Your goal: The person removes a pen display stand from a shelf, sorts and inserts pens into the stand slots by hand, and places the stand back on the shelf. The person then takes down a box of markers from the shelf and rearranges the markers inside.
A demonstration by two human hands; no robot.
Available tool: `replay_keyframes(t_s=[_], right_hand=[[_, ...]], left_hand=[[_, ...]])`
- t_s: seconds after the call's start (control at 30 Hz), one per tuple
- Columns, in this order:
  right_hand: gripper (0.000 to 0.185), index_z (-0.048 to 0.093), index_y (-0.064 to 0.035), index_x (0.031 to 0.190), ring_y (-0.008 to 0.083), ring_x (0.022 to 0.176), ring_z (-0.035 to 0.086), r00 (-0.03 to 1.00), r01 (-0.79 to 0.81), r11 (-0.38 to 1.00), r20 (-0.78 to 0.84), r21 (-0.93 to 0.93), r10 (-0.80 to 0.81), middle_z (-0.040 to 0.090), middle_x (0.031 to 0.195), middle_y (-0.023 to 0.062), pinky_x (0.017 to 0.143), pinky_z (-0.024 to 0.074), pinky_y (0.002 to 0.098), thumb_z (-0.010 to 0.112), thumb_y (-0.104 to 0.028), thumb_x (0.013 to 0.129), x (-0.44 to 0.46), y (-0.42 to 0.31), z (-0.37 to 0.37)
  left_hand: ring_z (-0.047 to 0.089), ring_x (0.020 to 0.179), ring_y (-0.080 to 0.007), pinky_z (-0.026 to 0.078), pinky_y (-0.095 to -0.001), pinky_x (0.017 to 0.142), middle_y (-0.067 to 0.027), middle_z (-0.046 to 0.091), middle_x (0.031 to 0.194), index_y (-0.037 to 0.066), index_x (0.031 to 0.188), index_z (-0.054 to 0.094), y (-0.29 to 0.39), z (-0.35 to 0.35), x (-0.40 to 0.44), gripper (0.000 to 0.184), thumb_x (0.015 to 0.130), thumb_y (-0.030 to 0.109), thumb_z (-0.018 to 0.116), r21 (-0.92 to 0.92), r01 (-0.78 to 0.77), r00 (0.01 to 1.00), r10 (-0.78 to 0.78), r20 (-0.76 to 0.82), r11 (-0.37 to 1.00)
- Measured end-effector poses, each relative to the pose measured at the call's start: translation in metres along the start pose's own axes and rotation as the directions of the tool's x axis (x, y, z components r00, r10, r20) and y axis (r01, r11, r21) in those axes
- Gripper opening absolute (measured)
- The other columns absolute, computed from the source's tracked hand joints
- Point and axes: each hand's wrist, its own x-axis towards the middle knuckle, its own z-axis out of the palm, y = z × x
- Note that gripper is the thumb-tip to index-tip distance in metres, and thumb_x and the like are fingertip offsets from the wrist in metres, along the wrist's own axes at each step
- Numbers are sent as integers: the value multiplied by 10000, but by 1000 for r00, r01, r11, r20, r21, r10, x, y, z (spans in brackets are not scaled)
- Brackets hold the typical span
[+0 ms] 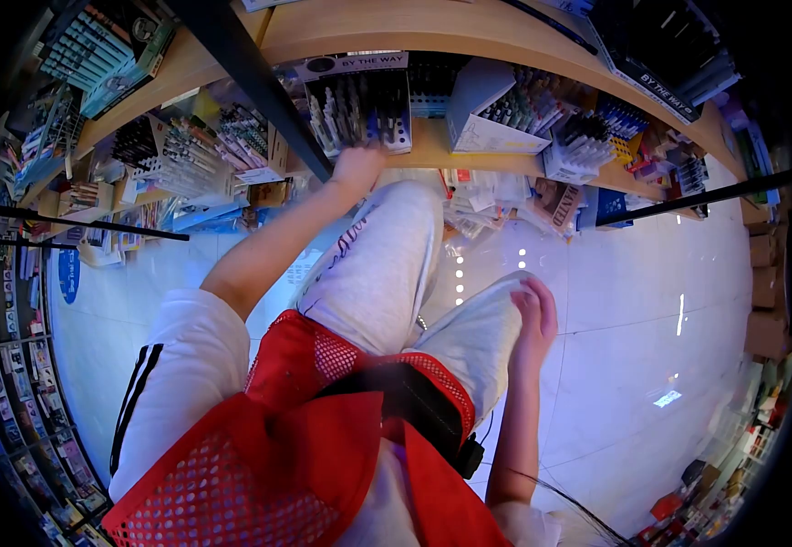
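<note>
- Nearest: a red vest (309,456).
- Far, left of centre: the pen box (382,62) marked "BY THE WAY", on a wooden shelf (432,150).
- Left hand (357,170) at the box's near side; cannot tell whether its grip pinches anything.
- Right hand (534,319) on the right knee (505,296), grip loosely spread.

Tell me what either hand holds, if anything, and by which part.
Left hand, at the box: a hold cannot be told. Right hand, at the knee: nothing seen held.
</note>
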Motion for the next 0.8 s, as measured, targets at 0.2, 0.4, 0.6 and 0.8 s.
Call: replay_keyframes(t_s=[0.2, 0.4, 0.6, 0.8], right_hand=[[386, 499, 5, 1143, 240, 968, 559, 951, 171, 960, 293, -223, -101, 561, 1091, 158, 846, 429, 305, 544, -198, 818, 126, 53, 132], [325, 602, 41, 950, 235, 836, 600, 921, -64, 945, 345, -320, 179, 620, 909, 187, 746, 447, 310, 572, -232, 776, 203, 104, 220], [226, 606, 18, 908, 200, 765, 581, 932, -57, 997, 355, -51, 72, 629, 865, 122, 712, 438, 292, 591, -147, 754, 191, 97, 216], [392, 456, 18, 1139, 251, 970, 535, 931, 56, 996, 365, -66, -28, 564, 1065, 165, 850, 392, 315, 547, -70, 768, 167, 68, 194]], left_hand=[[585, 786, -181, 508, -293, 584, -43, 563, 840, 69, 841, 563, -5, 2, -20, 161, 683, 88, 543, -31, -50, 991, 46, -123, 998], [546, 845, -170, 469, -306, 709, -3, 541, 861, 121, 880, 568, -5, -7, -40, 202, 681, 112, 538, -77, -89, 975, 72, -208, 993], [529, 837, -161, 426, -288, 752, 4, 526, 856, 121, 889, 573, -9, -13, -43, 201, 695, 103, 523, -207, -143, 949, 75, -306, 968], [511, 891, -174, 414, -294, 778, 6, 544, 949, 120, 997, 586, 0, -24, -61, 309, 694, 95, 532, -305, -242, 929, 130, -345, 921]])
